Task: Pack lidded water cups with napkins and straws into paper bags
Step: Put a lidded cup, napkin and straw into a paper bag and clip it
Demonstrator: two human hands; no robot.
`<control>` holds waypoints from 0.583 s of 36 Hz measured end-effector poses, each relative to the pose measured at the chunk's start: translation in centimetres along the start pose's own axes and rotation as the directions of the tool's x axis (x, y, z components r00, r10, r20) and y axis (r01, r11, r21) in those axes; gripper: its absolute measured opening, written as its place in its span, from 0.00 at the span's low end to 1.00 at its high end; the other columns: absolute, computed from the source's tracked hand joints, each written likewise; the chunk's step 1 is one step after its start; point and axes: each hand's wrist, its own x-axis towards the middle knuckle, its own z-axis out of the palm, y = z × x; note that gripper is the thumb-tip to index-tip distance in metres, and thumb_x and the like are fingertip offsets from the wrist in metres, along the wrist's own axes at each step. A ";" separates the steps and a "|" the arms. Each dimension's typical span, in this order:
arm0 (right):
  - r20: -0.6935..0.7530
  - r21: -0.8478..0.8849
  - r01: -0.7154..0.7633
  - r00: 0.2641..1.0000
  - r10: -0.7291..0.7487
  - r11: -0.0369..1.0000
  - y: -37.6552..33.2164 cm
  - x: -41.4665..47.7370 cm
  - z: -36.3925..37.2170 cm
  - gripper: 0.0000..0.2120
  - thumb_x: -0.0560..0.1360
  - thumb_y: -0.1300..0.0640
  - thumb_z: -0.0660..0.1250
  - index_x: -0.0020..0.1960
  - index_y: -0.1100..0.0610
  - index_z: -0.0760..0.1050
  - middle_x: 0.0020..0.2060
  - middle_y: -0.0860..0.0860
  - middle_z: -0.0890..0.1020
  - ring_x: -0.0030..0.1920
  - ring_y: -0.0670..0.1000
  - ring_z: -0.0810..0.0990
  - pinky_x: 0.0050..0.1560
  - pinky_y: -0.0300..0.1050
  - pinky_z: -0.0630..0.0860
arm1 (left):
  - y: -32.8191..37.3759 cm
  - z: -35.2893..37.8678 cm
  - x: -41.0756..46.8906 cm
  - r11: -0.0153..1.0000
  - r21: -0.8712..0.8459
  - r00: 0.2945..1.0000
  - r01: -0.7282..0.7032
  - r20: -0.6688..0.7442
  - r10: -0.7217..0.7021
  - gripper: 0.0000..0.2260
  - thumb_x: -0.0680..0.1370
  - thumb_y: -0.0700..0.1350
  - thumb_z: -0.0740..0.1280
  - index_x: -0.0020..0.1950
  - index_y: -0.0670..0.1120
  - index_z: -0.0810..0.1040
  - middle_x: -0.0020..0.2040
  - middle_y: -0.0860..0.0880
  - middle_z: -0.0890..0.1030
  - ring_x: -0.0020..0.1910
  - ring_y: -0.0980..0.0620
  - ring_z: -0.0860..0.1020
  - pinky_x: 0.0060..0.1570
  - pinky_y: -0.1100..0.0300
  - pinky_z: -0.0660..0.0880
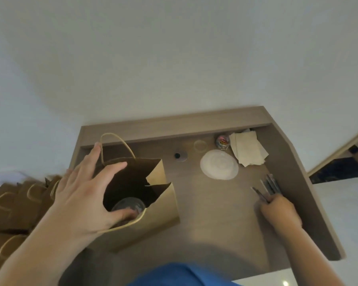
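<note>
- One lidded cup point(128, 205) stands at the bottom of the open paper bag point(159, 205) on the surface point(211, 213); likely heavy with water, its clear plastic slippery, so best gripped around the wall, not the lid.
- The one open bag is light and soft; I judge it holds best by the rim or the twisted handle point(120, 141).
- The left hand point(85, 195) spreads open over the bag mouth, thumb inside the rim.
- The right hand point(279, 213) closes on a bundle of wrapped straws point(267, 186); too blurred to count.
- Napkins point(248, 149) lie in one loose pile; beside them one spare lid point(219, 165).
- Several more bags point(15, 205) are stacked at left.
</note>
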 end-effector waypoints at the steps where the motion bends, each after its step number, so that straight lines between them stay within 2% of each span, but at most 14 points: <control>1: 0.017 -0.035 -0.005 1.000 0.006 0.999 -0.1 0.3 -0.2 0.09 0.81 0.49 0.67 0.54 0.55 0.77 0.42 0.55 0.83 0.40 0.59 0.83 0.44 0.55 0.84 | 0.0 0.0 -0.1 1.000 -0.006 1.000 -0.004 -0.006 0.003 0.49 0.59 0.78 0.69 0.79 0.64 0.67 0.87 0.49 0.46 0.83 0.36 0.58 0.78 0.31 0.57; 4: 0.034 -0.099 0.025 0.999 -0.022 0.995 -0.3 0.8 -1.0 0.08 0.77 0.47 0.70 0.49 0.52 0.79 0.41 0.53 0.84 0.40 0.57 0.84 0.45 0.55 0.85 | -0.1 -0.1 -0.5 0.999 -0.047 1.000 -0.006 -0.021 0.005 0.51 0.59 0.80 0.69 0.80 0.64 0.66 0.87 0.50 0.45 0.83 0.37 0.57 0.79 0.33 0.55; 6: -0.013 -0.099 0.061 0.998 -0.063 0.993 -0.7 1.2 -2.0 0.04 0.75 0.48 0.71 0.48 0.48 0.79 0.40 0.51 0.84 0.40 0.55 0.84 0.46 0.56 0.85 | -0.2 -0.2 -0.6 0.998 -0.069 1.000 -0.003 -0.013 0.002 0.52 0.60 0.82 0.69 0.81 0.65 0.63 0.87 0.51 0.42 0.84 0.40 0.54 0.80 0.36 0.50; 10: -0.048 -0.079 0.115 0.992 -0.119 0.990 -2.2 0.7 -4.3 0.03 0.75 0.52 0.73 0.48 0.46 0.79 0.43 0.52 0.84 0.44 0.56 0.81 0.50 0.57 0.83 | -0.8 -0.2 -0.8 0.995 -0.097 1.000 0.027 -0.004 -0.028 0.50 0.63 0.74 0.77 0.81 0.66 0.59 0.86 0.54 0.37 0.85 0.42 0.51 0.81 0.38 0.48; 12: -0.104 -0.061 0.207 0.972 -0.213 0.976 -3.4 -0.4 -6.1 0.04 0.76 0.51 0.73 0.47 0.47 0.78 0.43 0.51 0.84 0.44 0.55 0.80 0.49 0.55 0.81 | -1.2 0.0 -1.1 0.994 -0.103 0.999 0.029 -0.010 -0.030 0.50 0.64 0.75 0.75 0.81 0.68 0.57 0.85 0.56 0.34 0.85 0.44 0.48 0.82 0.40 0.45; 14: -0.226 0.023 0.361 0.910 -0.347 0.932 -5.4 -2.7 -8.4 0.06 0.77 0.47 0.73 0.47 0.45 0.76 0.40 0.47 0.83 0.42 0.51 0.80 0.45 0.53 0.80 | -1.6 0.2 -1.4 0.994 -0.106 0.999 0.020 -0.025 -0.023 0.49 0.65 0.77 0.72 0.81 0.69 0.54 0.84 0.58 0.31 0.85 0.47 0.43 0.82 0.40 0.42; 15: -0.291 0.094 0.445 0.868 -0.403 0.890 -6.9 -4.6 -9.7 0.07 0.76 0.43 0.72 0.48 0.44 0.76 0.39 0.44 0.83 0.41 0.50 0.81 0.43 0.53 0.80 | -1.7 0.2 -1.6 0.993 -0.113 0.999 0.016 -0.031 -0.020 0.49 0.66 0.77 0.71 0.81 0.69 0.53 0.83 0.58 0.30 0.85 0.49 0.41 0.82 0.40 0.41; 17: -0.418 0.259 0.612 0.768 -0.485 0.747 -10.6 -9.7 -11.6 0.11 0.76 0.39 0.69 0.53 0.43 0.78 0.39 0.46 0.85 0.40 0.51 0.84 0.38 0.56 0.83 | -1.9 0.3 -1.9 0.990 -0.137 0.999 0.012 -0.044 -0.019 0.49 0.66 0.77 0.71 0.81 0.70 0.52 0.83 0.59 0.30 0.81 0.54 0.38 0.81 0.41 0.40; 19: -0.513 0.409 0.767 0.641 -0.571 0.494 -14.6 -15.3 -12.6 0.12 0.77 0.41 0.70 0.55 0.46 0.79 0.41 0.47 0.86 0.40 0.51 0.87 0.39 0.55 0.85 | -2.0 0.4 -1.9 0.987 -0.164 0.998 0.003 -0.065 -0.014 0.49 0.66 0.76 0.72 0.81 0.70 0.53 0.84 0.59 0.32 0.79 0.56 0.39 0.82 0.39 0.42; 21: -0.532 0.457 0.863 0.459 -0.712 0.215 -18.1 -20.5 -12.7 0.07 0.79 0.47 0.70 0.55 0.47 0.79 0.42 0.48 0.87 0.43 0.52 0.87 0.43 0.47 0.83 | -2.1 0.5 -1.8 0.985 -0.170 0.998 -0.011 -0.066 0.000 0.49 0.66 0.76 0.73 0.81 0.70 0.52 0.83 0.60 0.31 0.81 0.55 0.39 0.82 0.38 0.43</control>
